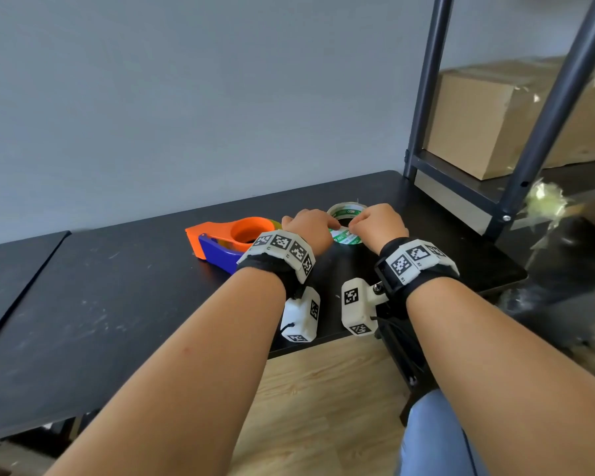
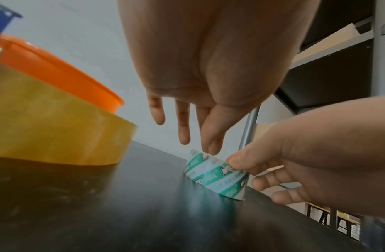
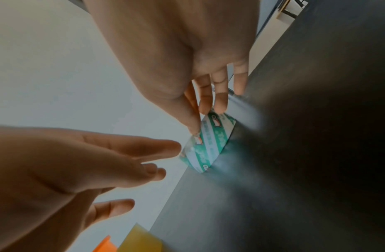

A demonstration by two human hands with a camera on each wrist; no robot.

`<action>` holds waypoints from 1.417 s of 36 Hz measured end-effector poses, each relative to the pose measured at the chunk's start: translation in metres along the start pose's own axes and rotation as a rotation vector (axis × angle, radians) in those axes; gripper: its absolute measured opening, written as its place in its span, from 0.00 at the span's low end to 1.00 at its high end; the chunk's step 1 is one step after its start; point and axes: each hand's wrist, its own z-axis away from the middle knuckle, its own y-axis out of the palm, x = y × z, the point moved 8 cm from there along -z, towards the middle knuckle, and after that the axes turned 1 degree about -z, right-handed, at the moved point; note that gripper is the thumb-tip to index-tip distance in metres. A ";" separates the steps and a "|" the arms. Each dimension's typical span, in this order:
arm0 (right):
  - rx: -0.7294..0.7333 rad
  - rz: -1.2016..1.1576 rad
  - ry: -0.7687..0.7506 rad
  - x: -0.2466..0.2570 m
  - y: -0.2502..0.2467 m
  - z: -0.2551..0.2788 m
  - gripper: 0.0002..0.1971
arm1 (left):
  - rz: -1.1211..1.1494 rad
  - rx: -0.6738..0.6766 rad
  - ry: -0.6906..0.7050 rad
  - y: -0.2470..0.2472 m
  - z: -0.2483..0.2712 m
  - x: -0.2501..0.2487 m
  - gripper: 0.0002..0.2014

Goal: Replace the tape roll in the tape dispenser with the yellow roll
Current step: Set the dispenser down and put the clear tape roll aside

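- Head view, back half of the table (image 1: 117, 304): yellow roll (image 2: 58, 127) apparently seated already on the orange hub of the tape dispenser (image 1: 220, 242), with only a sliver of yellow showing there; plainer from the left wrist, directly under the orange flange.
- Cannot tell whether the yellow tape's free end is threaded to the cutter; blade end hidden or too small.
- Just right of the dispenser, toward the table's back right corner: green-printed roll (image 1: 349, 237), lying flat, judged to be the one taken out.
- Right hand (image 1: 378, 223): curled, pinching the upper rim of the green-printed roll between thumb and fingertips.
- Left hand (image 1: 310, 228): fingers nearly straight, tips merely touching the same roll's near rim, nothing gripped.
- Judged nearly done: swap itself made. Left to do: letting go of the spent roll, perhaps pulling the yellow end through and checking the seat.
- Beyond the right edge: dark shelf rack (image 1: 423, 97) with a cardboard box (image 1: 478, 125).
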 end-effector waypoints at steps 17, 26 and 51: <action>0.007 0.052 -0.021 0.020 0.023 0.009 0.17 | 0.000 -0.159 -0.469 -0.030 0.028 0.087 0.33; 0.055 0.067 -0.130 0.041 0.045 0.021 0.13 | -0.004 -0.063 -0.353 -0.027 0.041 0.093 0.07; 0.156 0.148 -0.218 0.114 0.102 0.049 0.14 | -0.137 0.075 -0.360 -0.045 0.079 0.170 0.23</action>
